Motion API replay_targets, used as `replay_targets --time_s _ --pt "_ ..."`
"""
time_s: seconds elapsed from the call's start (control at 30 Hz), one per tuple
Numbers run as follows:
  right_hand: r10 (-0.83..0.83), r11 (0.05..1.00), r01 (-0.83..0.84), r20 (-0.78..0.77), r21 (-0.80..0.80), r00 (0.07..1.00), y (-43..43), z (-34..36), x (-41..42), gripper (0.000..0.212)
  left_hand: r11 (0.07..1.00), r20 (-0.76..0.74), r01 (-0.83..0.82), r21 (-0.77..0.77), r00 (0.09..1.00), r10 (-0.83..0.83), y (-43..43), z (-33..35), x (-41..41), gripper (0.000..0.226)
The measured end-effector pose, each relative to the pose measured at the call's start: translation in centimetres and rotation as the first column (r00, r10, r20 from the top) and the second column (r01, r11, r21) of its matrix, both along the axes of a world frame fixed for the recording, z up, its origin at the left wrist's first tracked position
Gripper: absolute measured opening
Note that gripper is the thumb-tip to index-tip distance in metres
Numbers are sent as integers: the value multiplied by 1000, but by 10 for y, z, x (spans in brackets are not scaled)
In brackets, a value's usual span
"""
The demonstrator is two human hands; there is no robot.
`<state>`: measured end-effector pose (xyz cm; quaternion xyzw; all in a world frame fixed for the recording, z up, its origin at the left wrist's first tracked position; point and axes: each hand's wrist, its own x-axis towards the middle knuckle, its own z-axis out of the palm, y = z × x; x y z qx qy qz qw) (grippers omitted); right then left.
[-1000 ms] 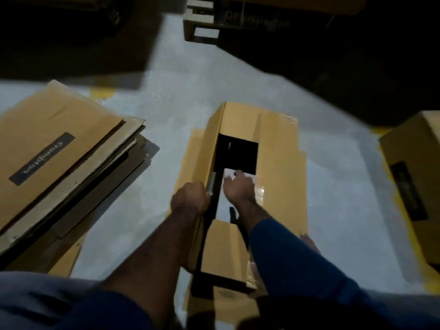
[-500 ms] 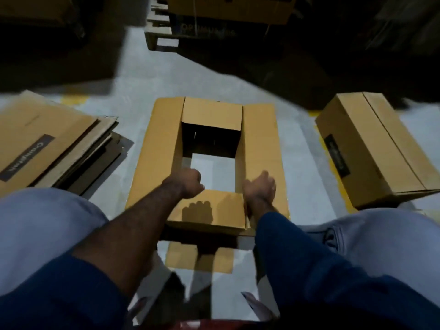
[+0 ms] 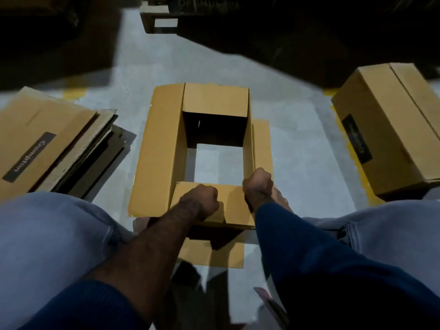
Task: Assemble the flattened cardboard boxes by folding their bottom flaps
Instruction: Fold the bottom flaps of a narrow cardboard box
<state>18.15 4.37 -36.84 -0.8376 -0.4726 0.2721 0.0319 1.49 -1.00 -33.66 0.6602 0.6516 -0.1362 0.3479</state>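
To your left, the stack of flattened boxes (image 3: 51, 125) carries a dark label (image 3: 29, 157) that reads "Crompton", sideways to you. A dark carton (image 3: 207, 4) at the far edge shows faint letters, "OPTIMUM". The side label (image 3: 358, 139) on the closed box (image 3: 392, 110) to your right is too blurred to read.

head-worn view, steeply downward, close above floor (image 3: 297, 144)
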Motion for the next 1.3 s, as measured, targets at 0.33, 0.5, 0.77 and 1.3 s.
replay_targets --time_s 0.33,0.5,0.77,1.3 --pt "68 996 -65 -34 67 997 39 -8 1 33 994 46 -70 80 997 66 28 -16 -4 11" --pt "120 989 -115 -49 95 992 109 -3 0 37 973 103 -184 142 980 171 55 -29 -17 13" --pt "81 978 -85 29 191 996 188 -25 -12 33 870 -54 -236 433 957 286 103 -49 -54 35" --pt "363 896 -436 419 89 832 258 -26 4 43 788 195 -469 399 883 427 147 -95 -102 97"
